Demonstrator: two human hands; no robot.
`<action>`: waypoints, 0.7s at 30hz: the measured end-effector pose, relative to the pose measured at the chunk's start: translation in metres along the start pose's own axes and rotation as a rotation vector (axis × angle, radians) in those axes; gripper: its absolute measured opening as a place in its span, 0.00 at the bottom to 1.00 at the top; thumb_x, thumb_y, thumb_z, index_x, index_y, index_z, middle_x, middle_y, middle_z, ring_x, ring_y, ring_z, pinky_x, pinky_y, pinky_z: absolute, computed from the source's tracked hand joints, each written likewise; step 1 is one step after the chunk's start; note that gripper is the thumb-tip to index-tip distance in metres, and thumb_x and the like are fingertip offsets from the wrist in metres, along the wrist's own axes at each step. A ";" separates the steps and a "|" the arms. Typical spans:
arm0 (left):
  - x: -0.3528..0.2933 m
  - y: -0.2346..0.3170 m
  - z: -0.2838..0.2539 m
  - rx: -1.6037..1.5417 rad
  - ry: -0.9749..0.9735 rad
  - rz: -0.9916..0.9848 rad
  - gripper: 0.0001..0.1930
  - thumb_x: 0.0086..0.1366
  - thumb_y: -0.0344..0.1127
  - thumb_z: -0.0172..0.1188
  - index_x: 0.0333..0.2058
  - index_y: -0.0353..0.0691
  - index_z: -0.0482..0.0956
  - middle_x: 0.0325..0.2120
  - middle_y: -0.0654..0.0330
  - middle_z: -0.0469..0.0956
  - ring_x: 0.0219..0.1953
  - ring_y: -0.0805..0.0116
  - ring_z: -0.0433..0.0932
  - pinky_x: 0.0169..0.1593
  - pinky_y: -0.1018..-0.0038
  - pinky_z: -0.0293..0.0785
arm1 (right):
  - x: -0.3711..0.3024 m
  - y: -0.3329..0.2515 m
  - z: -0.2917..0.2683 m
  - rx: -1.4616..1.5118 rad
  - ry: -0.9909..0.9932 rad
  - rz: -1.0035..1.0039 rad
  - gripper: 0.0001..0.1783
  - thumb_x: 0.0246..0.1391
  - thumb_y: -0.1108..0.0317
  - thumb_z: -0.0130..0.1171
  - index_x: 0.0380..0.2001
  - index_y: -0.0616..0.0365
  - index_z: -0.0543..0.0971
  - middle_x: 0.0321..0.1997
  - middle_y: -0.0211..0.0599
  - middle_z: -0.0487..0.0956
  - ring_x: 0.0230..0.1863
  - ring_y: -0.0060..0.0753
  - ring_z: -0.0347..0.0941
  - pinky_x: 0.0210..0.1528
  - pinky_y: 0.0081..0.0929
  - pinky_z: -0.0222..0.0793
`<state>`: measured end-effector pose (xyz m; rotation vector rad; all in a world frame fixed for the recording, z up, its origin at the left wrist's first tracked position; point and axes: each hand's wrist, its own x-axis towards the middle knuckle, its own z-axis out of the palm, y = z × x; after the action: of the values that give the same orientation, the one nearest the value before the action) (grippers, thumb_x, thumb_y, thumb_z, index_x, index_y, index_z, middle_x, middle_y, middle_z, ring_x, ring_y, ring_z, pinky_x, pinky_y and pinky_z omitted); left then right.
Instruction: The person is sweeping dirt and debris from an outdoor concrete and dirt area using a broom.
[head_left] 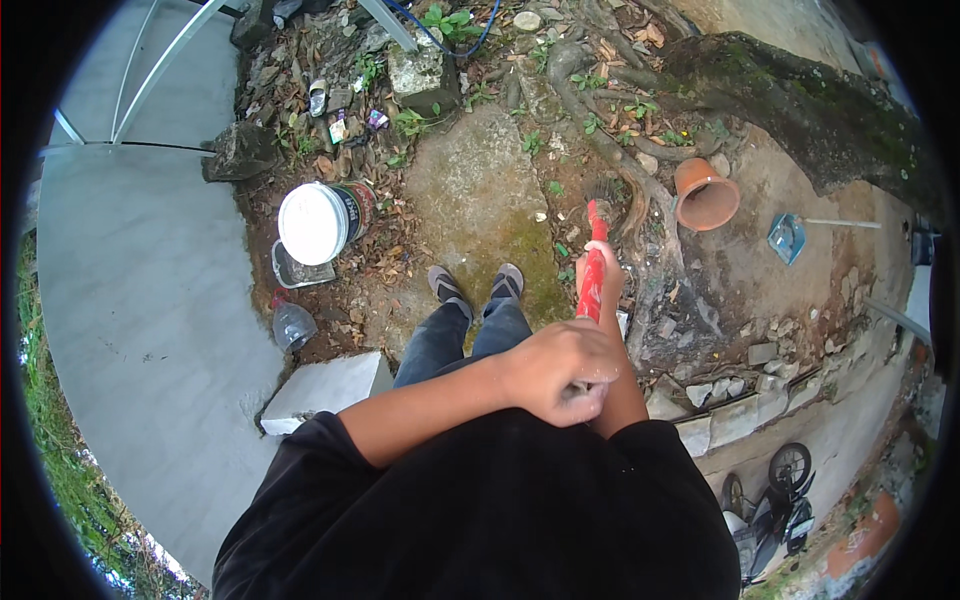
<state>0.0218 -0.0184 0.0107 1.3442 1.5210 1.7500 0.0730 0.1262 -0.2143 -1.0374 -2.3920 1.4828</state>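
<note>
While I watch, the red-handled broom (594, 268) runs upright, bristles down by the roots. My left hand (560, 370) and right hand (600, 275) clench its handle. A white-lidded paint bucket (322, 221) lies left.

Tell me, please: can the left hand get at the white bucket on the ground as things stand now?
Probably not at once. The left hand is closed around the top of the red-handled tool, and the white bucket lies down on the ground, apart, to the person's left.
</note>
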 end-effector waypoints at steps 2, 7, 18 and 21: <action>-0.007 -0.036 0.004 0.077 0.012 -0.019 0.09 0.51 0.31 0.60 0.21 0.39 0.68 0.20 0.55 0.70 0.26 0.48 0.73 0.36 0.59 0.70 | 0.014 0.018 0.019 0.087 -0.067 -0.030 0.11 0.54 0.74 0.64 0.41 0.53 0.82 0.23 0.35 0.77 0.24 0.24 0.73 0.30 0.32 0.70; 0.003 0.012 0.000 0.157 0.020 -0.067 0.08 0.52 0.33 0.61 0.22 0.41 0.71 0.21 0.57 0.71 0.26 0.51 0.74 0.36 0.60 0.70 | -0.010 -0.009 0.047 0.156 -0.219 -0.214 0.12 0.52 0.72 0.68 0.41 0.49 0.83 0.26 0.42 0.80 0.27 0.33 0.79 0.34 0.33 0.74; -0.002 -0.046 -0.023 0.178 0.108 -0.101 0.08 0.51 0.34 0.63 0.24 0.40 0.72 0.22 0.56 0.72 0.29 0.49 0.75 0.38 0.58 0.71 | 0.041 -0.003 0.060 0.092 -0.299 0.029 0.10 0.54 0.70 0.67 0.41 0.51 0.83 0.27 0.42 0.80 0.28 0.33 0.80 0.36 0.32 0.74; 0.004 -0.002 -0.023 0.195 0.075 -0.065 0.08 0.51 0.34 0.63 0.24 0.42 0.72 0.22 0.58 0.73 0.28 0.51 0.75 0.38 0.60 0.71 | 0.020 -0.035 0.058 0.130 -0.295 -0.156 0.11 0.53 0.72 0.68 0.41 0.51 0.83 0.28 0.42 0.80 0.29 0.33 0.81 0.37 0.31 0.74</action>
<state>-0.0004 -0.0249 0.0120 1.3167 1.7954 1.6654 0.0143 0.0860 -0.2189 -0.6247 -2.4541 1.8126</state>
